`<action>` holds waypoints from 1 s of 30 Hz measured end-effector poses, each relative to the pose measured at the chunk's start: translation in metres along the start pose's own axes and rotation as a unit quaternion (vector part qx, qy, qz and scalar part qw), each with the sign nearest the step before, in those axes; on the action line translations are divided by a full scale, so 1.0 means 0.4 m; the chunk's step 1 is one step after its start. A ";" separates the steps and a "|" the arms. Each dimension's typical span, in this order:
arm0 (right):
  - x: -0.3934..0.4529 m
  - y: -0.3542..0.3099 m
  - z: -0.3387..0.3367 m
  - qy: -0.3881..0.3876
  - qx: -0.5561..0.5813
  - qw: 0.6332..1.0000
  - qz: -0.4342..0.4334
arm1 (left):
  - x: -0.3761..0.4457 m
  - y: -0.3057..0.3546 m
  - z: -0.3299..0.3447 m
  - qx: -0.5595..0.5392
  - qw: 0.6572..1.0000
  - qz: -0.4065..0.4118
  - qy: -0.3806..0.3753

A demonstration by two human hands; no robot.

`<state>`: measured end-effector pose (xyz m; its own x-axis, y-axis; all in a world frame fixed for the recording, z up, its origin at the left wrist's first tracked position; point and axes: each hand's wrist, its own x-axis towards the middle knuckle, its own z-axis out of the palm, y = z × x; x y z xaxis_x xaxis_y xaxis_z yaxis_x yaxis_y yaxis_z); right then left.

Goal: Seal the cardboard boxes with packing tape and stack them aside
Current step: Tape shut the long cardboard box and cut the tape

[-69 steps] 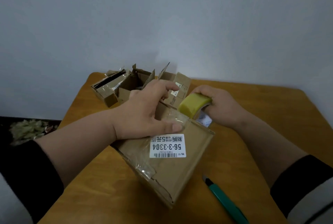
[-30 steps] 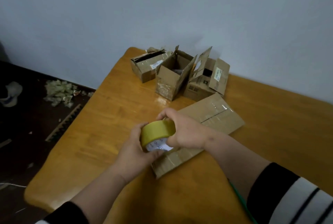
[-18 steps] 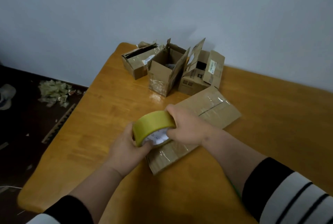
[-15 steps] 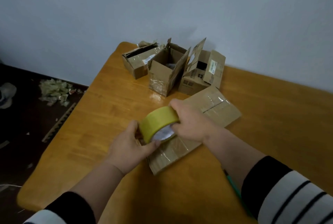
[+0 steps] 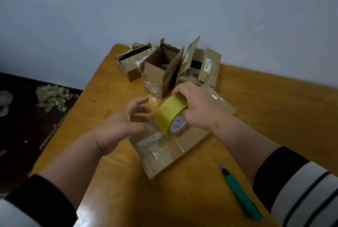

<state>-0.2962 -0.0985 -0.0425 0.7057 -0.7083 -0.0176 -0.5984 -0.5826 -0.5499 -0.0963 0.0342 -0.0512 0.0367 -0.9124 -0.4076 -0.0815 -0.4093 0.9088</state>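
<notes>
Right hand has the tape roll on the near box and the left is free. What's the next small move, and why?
Probably bring the left hand down to press the clear tape strip onto the near box. The right hand grips the tape roll, tilted against the box top, and the left hand hovers open beside it, holding nothing. The green utility knife lies untouched on the table for cutting afterwards.
</notes>
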 end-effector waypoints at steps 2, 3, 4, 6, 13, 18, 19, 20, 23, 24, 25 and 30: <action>-0.001 0.004 0.013 0.001 0.012 1.000 0.001 | 0.016 0.040 0.009 -0.063 0.997 -0.003 -0.034; -0.002 0.009 0.021 0.004 0.024 1.000 0.006 | 0.026 0.054 0.018 -0.062 0.996 -0.009 -0.057; -0.003 0.014 0.030 0.009 0.036 0.999 0.015 | 0.038 0.063 0.028 -0.049 0.996 -0.017 -0.076; -0.008 0.028 0.047 0.027 0.054 0.998 0.036 | 0.064 0.075 0.048 -0.020 0.994 -0.040 -0.096; -0.032 0.063 0.069 0.056 0.108 0.988 0.094 | 0.123 0.099 0.079 -0.030 0.986 -0.069 -0.146; -0.108 0.129 0.042 0.056 0.126 0.978 0.157 | 0.140 0.080 0.080 -0.147 0.981 -0.037 -0.118; -0.140 0.152 0.042 0.106 0.110 0.970 0.189 | 0.141 0.075 0.080 -0.155 0.982 -0.031 -0.107; -0.178 0.173 0.047 0.162 0.087 0.957 0.226 | 0.141 0.070 0.080 -0.160 0.982 -0.027 -0.098; -0.326 0.240 0.100 0.216 0.021 0.901 0.375 | 0.145 0.064 0.087 -0.159 0.983 -0.017 -0.090; -0.380 0.258 0.128 0.193 0.006 0.881 0.433 | 0.147 0.065 0.090 -0.155 0.984 -0.013 -0.088; -0.431 0.272 0.156 0.165 -0.004 0.857 0.488 | 0.149 0.065 0.094 -0.151 0.985 -0.009 -0.089; -0.570 0.275 0.264 -0.027 -0.036 0.816 0.576 | 0.156 0.053 0.113 -0.138 0.987 -0.006 -0.084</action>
<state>-0.4830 0.0409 -0.1873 -0.3263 -0.7851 -0.5265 -0.8961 0.4343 -0.0922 -0.1408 -0.0314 -0.0613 -0.1322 -0.9038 -0.4070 0.1938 -0.4262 0.8836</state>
